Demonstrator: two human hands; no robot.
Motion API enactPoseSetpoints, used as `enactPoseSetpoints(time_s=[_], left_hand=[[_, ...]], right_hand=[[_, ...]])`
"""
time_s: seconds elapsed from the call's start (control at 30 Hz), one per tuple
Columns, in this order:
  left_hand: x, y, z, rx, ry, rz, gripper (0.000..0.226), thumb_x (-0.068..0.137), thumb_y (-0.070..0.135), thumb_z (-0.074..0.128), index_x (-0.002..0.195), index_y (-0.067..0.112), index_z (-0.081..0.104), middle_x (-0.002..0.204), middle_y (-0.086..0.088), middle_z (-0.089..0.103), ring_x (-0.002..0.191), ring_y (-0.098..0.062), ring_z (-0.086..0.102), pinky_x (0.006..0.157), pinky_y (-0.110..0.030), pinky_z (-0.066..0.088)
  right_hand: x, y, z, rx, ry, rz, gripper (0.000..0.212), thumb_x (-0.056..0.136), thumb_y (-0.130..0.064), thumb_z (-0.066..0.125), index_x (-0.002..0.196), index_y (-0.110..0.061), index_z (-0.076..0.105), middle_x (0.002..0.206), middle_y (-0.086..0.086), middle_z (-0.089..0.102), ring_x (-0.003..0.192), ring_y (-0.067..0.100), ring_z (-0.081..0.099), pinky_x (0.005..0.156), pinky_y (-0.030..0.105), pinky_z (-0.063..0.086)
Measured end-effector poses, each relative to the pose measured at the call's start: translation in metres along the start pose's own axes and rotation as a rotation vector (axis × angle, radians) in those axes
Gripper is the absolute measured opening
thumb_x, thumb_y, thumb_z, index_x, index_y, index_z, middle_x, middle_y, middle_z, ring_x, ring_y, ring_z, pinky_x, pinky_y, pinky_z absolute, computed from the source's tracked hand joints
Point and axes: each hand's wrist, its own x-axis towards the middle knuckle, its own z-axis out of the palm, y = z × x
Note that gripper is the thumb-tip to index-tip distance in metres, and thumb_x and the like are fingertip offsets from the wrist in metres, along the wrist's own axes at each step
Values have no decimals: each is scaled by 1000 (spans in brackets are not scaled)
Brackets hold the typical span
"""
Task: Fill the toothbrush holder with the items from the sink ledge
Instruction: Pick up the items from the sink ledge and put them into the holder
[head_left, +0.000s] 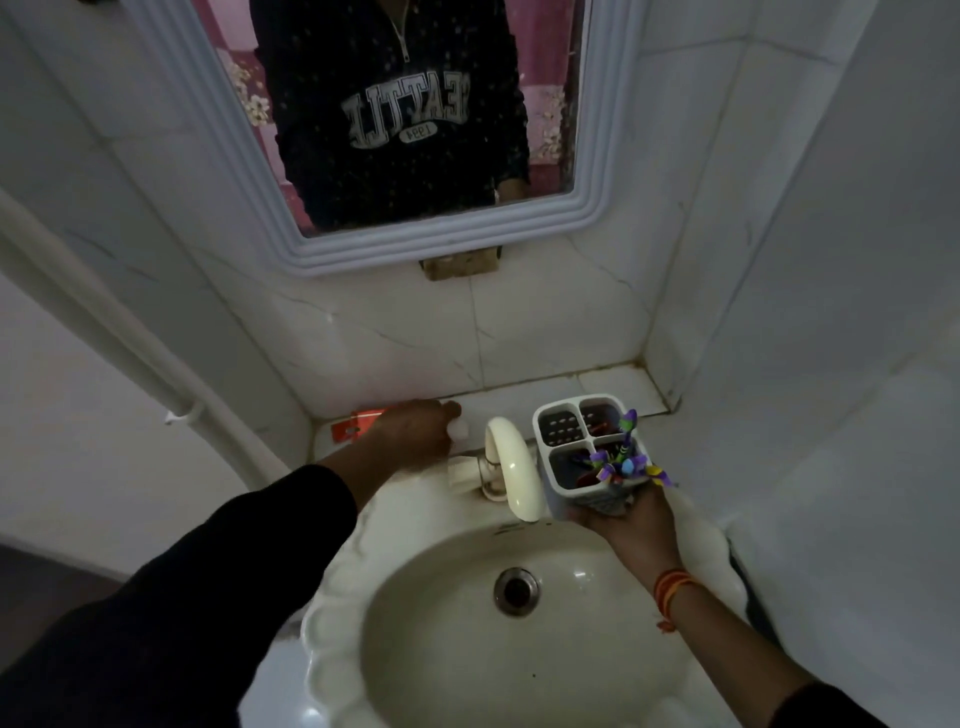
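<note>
My right hand holds a white toothbrush holder from below, over the right rim of the sink. The holder has several compartments; purple and green toothbrushes stick out of the front ones. My left hand lies on the tiled ledge behind the tap, fingers closed around a red toothpaste tube whose white cap pokes out on the right. The tube's middle is hidden under my hand.
A cream tap curves over the basin between my hands. The scalloped sink with its drain fills the foreground. A white-framed mirror hangs above. Tiled walls close in on the right, and a white pipe runs down the left.
</note>
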Motion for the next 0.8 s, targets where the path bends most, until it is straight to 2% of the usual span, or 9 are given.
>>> enactPoseSetpoints(time_s=[0.17, 0.23, 0.33, 0.4, 0.5, 0.57, 0.63, 0.73, 0.8], left_hand=[[-12, 28, -48, -138, 83, 161, 58, 95, 50, 52, 147, 31, 38, 121, -8, 56, 103, -28, 62, 89, -41, 53], [-15, 50, -76, 0, 62, 225, 62, 95, 52, 53, 151, 36, 32, 116, -4, 55, 100, -24, 60, 81, -38, 52], [-15, 89, -119, 108, 27, 254, 74, 80, 51, 74, 145, 30, 44, 114, 0, 64, 105, -20, 60, 84, -35, 50], [-13, 115, -140, 199, -25, 230, 72, 72, 46, 83, 135, 27, 53, 120, 0, 66, 102, -19, 58, 87, -38, 53], [-14, 156, -153, 396, -170, 279, 68, 67, 38, 87, 129, 25, 62, 123, -3, 64, 107, -21, 58, 82, -38, 54], [-17, 181, -149, 485, -237, 319, 67, 63, 37, 89, 126, 23, 67, 115, -3, 67, 109, -23, 62, 74, -34, 50], [-19, 197, -140, 519, -227, 343, 66, 60, 40, 91, 119, 19, 69, 97, 0, 65, 96, -22, 64, 69, -34, 51], [-18, 206, -124, 535, -166, 359, 60, 60, 42, 90, 110, 18, 70, 89, 0, 65, 76, -19, 59, 59, -31, 49], [-16, 205, -117, 483, -165, 357, 47, 63, 37, 89, 102, 17, 72, 80, 2, 62, 67, -15, 56, 61, -30, 53]], right_hand=[[4, 6, 0, -8, 3, 4, 91, 47, -8, 102, 129, -2, 64, 120, 13, 73, 117, 25, 66, 73, -1, 50], [4, 5, 0, 2, -10, 7, 92, 45, -19, 103, 128, -4, 65, 119, 11, 74, 117, 24, 67, 75, 0, 51], [1, 5, 0, 4, 8, 31, 96, 43, -44, 100, 128, -15, 66, 119, 0, 75, 117, 16, 68, 84, 6, 54], [1, 6, -2, -4, 20, 45, 95, 45, -44, 99, 129, -17, 64, 119, -2, 74, 116, 13, 68, 88, 14, 57], [2, 7, -6, 20, -44, 49, 95, 43, -33, 100, 127, -7, 64, 117, 9, 72, 107, 21, 71, 86, 39, 64], [4, 11, -6, 21, -23, 31, 99, 40, -19, 102, 128, 1, 60, 119, 15, 70, 107, 21, 71, 78, 34, 64], [1, 7, -5, -5, -19, 82, 84, 52, -10, 101, 125, 3, 62, 112, 13, 71, 98, 11, 71, 78, 23, 60], [-3, 6, -5, -91, -23, 91, 61, 67, -25, 95, 119, -8, 68, 101, 2, 69, 88, 12, 65, 84, 29, 57], [-2, 9, -5, -84, -16, 77, 59, 68, -27, 95, 118, -8, 68, 100, 1, 70, 88, 14, 65, 79, 22, 51]])
